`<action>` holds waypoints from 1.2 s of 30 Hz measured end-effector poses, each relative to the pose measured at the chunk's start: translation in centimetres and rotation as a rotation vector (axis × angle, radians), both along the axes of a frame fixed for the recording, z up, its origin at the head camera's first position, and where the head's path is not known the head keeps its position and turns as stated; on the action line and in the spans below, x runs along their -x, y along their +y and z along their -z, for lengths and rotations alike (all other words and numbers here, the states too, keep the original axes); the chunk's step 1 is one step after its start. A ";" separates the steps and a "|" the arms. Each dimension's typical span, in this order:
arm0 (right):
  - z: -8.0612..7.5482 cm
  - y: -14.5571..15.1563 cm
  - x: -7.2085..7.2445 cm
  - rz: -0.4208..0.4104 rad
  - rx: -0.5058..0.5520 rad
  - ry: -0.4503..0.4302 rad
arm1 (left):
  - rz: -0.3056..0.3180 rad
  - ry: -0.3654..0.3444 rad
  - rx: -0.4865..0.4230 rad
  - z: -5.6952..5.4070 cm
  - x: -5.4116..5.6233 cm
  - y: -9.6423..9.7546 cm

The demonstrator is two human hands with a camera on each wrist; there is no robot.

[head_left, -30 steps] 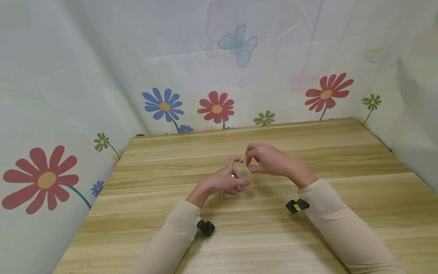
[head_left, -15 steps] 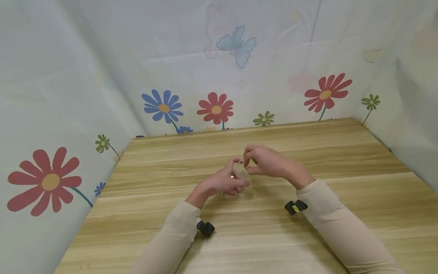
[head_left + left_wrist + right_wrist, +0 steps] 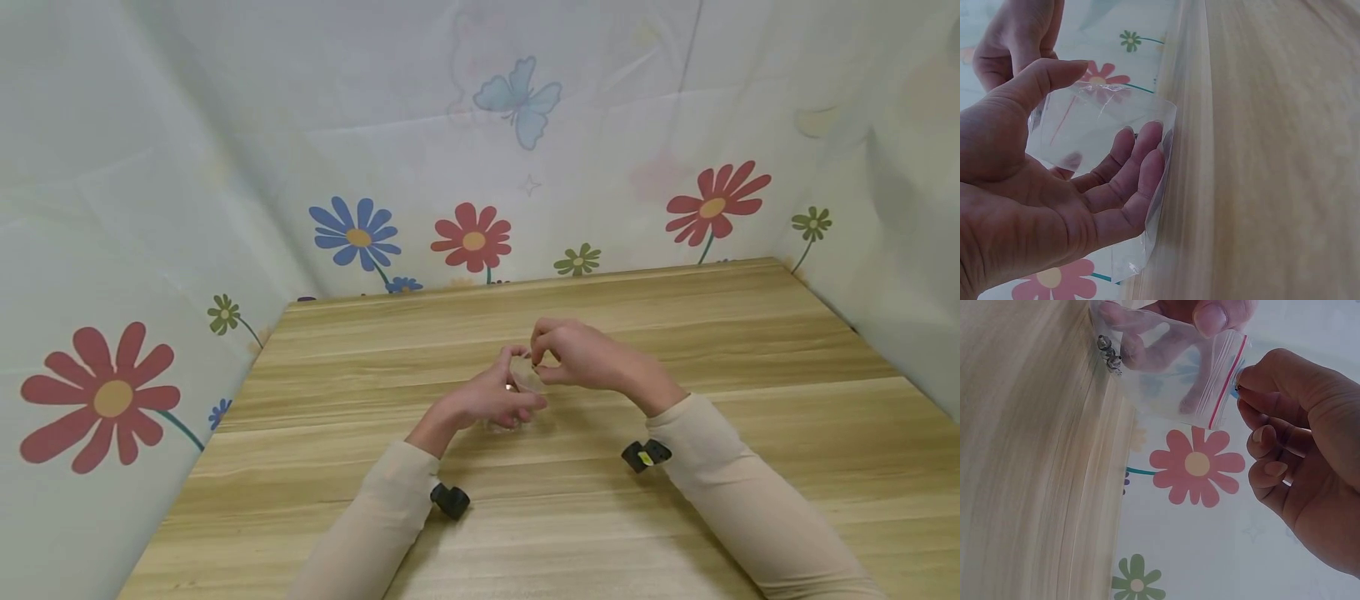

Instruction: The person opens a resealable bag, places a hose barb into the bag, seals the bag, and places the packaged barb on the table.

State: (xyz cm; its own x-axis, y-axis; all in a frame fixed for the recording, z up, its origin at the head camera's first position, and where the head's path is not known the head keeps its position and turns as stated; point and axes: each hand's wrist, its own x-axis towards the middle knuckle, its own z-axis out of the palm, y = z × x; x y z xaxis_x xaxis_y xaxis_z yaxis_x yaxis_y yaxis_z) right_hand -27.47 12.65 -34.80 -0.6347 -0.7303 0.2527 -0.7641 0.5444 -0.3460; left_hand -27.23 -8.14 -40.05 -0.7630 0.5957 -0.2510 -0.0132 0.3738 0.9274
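Note:
A clear zip bag [image 3: 1160, 403] with a red seal line is held in my left hand [image 3: 487, 398], its mouth facing my right hand [image 3: 581, 357]. In the left wrist view, the fingers [image 3: 1125, 187] curl along the plastic film [image 3: 1085, 125], and the thumb lies across the bag's mouth side. Several small shiny metal pieces [image 3: 1109, 355] are gathered at the bag's bottom. Right at the bag's mouth, the thumb and forefinger of my right hand [image 3: 1316, 431] pinch a small dark piece [image 3: 1238, 389]; most of it is hidden by the fingertips.
Both hands are over a wood-grain table [image 3: 375, 333]. White curtains [image 3: 420, 125] printed with flowers and a butterfly stand behind it and at both sides. Black wrist cameras [image 3: 450, 501] sit at both cuffs.
The right hand has shifted slightly left and down, its fingertips closer in to the bag's mouth. The left hand keeps holding the bag in nearly the same place.

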 end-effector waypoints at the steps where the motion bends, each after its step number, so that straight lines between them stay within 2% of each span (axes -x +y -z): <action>1: 0.0 0.0 0.0 0.001 -0.003 0.002 | -0.001 -0.001 0.000 0.0 0.0 0.0; 15: 0.2 -0.1 0.0 0.013 -0.006 -0.001 | -0.003 0.005 0.008 0.1 0.1 0.0; 24: 0.1 0.1 -0.1 0.011 0.027 0.034 | 0.002 0.013 0.000 0.0 0.1 0.0; 36: 0.2 0.1 -0.2 -0.056 0.018 -0.009 | -0.010 0.030 -0.003 0.0 0.0 -0.1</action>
